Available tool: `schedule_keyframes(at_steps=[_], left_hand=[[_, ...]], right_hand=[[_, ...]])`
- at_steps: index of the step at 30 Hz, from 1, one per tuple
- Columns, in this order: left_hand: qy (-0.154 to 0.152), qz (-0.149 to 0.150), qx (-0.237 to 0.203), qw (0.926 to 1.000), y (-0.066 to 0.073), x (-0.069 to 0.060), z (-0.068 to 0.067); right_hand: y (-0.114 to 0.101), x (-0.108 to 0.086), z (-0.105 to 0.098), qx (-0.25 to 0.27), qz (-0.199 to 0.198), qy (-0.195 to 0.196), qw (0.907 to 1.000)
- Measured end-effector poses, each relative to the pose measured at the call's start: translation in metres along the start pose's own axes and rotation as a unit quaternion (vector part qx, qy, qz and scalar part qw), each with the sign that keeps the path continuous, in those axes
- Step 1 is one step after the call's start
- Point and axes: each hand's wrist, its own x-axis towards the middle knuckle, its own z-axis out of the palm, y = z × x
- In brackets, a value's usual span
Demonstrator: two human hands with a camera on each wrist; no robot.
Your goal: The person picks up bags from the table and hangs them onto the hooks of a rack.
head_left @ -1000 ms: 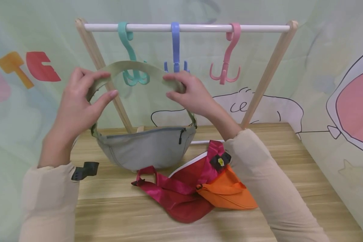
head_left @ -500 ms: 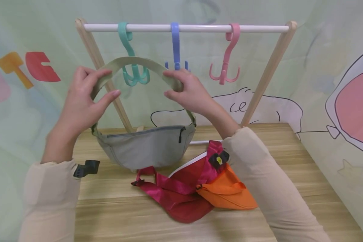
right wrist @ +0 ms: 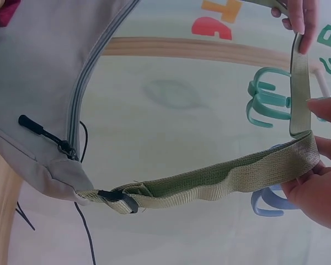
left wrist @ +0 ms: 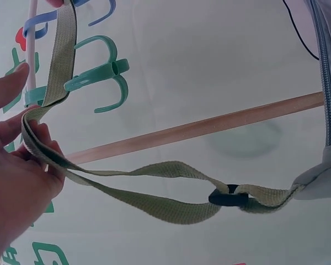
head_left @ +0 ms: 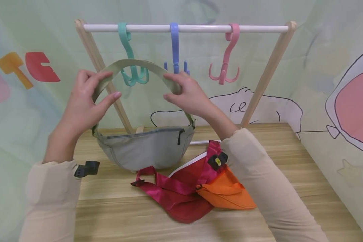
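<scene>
A grey waist bag [head_left: 148, 148] hangs from its olive strap [head_left: 133, 63], which arches upward between both hands. My left hand [head_left: 86, 101] holds the strap's left side, and in the left wrist view the webbing runs over its curled fingers [left wrist: 41, 135]. On the right side, my right hand [head_left: 192, 94] grips the same strap between fingers and thumb. Just behind the arch hangs a teal hook [head_left: 130, 50]; a blue hook [head_left: 175, 47], partly hidden by my right hand, hangs in the middle. The bag's black strap buckle [left wrist: 229, 196] shows in the left wrist view.
A white rail [head_left: 205, 28] on wooden posts [head_left: 267, 74] carries the hooks, with a pink hook [head_left: 227, 53] at right. A dark red bag [head_left: 184, 198] and an orange bag [head_left: 227, 193] lie on the wooden table [head_left: 109, 208], under my right forearm.
The strap's arch rose slightly, then dropped a little again in front of the teal hook. Both hands keep their hold and have barely shifted. The bags on the table have not moved.
</scene>
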Motion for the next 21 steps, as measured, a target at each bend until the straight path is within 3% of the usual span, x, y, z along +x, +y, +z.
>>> schedule_keyframes(at_steps=[21], left_hand=[[-0.006,0.029,0.016,0.9994,-0.0018,0.0002,0.0014]], right_hand=[[0.0004,0.0041,0.0001,-0.007,0.013,0.009,0.9998]])
